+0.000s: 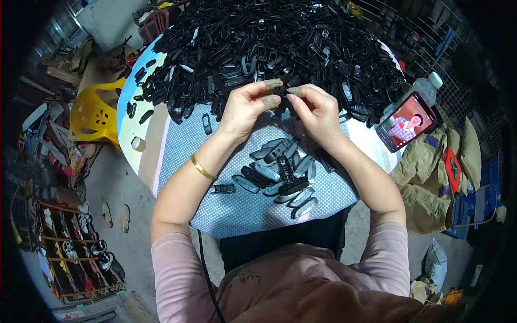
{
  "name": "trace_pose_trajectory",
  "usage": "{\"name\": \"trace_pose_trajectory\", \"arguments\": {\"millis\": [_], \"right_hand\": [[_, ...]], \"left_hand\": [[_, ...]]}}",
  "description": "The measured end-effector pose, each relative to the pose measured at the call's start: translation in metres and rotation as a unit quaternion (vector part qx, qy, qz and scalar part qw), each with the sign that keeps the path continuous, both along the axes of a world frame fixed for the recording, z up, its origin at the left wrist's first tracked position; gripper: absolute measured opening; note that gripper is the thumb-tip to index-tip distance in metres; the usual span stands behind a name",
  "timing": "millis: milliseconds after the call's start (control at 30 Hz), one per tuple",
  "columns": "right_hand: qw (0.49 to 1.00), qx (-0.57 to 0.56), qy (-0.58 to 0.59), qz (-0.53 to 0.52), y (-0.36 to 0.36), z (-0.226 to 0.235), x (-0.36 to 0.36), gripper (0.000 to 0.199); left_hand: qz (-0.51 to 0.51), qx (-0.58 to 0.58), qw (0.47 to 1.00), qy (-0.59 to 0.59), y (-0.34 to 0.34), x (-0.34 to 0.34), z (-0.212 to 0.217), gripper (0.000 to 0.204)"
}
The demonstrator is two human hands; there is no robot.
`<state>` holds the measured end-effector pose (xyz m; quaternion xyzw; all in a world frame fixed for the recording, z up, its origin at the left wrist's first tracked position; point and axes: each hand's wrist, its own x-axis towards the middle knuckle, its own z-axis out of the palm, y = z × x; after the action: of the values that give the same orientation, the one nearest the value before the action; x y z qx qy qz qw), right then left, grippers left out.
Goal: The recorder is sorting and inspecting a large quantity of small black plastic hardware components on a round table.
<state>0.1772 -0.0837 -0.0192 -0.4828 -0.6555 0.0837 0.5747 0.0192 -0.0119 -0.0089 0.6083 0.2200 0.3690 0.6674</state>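
At the near edge of the big heap my left hand [242, 112] and my right hand [319, 110] meet, fingers curled in a pinch. Brown covers wrap several fingertips. A small black plastic part [285, 92] is between the fingertips; its shape blends into the dark heap behind. Closer to me, a loose cluster of black and grey oblong plastic casings [280, 168] lies on the dotted cloth [215, 156]. Some have button-like openings. A single casing [207, 124] rests beside my left wrist.
A huge heap of black casings [258, 48] covers the table's far side. At right, a phone [406, 123] playing a video leans by a plastic bottle [425, 90]. A yellow chair [91, 116] stands left, a shoe rack [75, 250] lower left, and brown sacks [425, 161] lie right.
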Motion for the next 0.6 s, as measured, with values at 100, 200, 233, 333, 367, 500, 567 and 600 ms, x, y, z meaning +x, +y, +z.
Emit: {"name": "trace_pose_trajectory", "arguments": {"millis": [100,200,233,333,367,500,567,600], "right_hand": [[1.000,0.001,-0.012,-0.012,0.000,0.000,0.001,0.011],[0.998,0.046,-0.034,-0.019,0.001,-0.001,-0.001,0.010],[0.993,0.095,-0.065,-0.027,0.001,-0.001,-0.001,0.010],[0.996,0.084,-0.040,-0.013,-0.002,0.000,-0.003,0.010],[0.996,0.084,-0.040,-0.013,-0.003,0.000,-0.004,0.010],[0.996,0.058,-0.048,-0.047,-0.005,0.001,-0.004,0.008],[0.997,0.038,-0.050,-0.049,-0.005,0.001,-0.003,0.008],[0.992,0.074,-0.083,-0.053,-0.002,-0.001,-0.002,0.009]], "left_hand": [[0.004,0.001,1.000,-0.020,0.000,0.002,-0.003,0.035],[0.014,-0.008,0.999,-0.038,-0.003,0.003,-0.001,0.035],[0.011,-0.003,0.999,-0.040,-0.003,0.002,0.000,0.034],[0.010,0.005,0.999,-0.035,-0.005,0.002,0.003,0.033],[0.012,0.008,0.999,-0.029,-0.006,0.002,0.004,0.032],[0.025,0.039,0.999,-0.011,-0.008,0.002,0.004,0.031],[0.043,0.025,0.999,0.013,-0.008,0.003,0.003,0.033],[0.043,0.025,0.999,0.012,-0.009,0.004,0.001,0.033]]}}
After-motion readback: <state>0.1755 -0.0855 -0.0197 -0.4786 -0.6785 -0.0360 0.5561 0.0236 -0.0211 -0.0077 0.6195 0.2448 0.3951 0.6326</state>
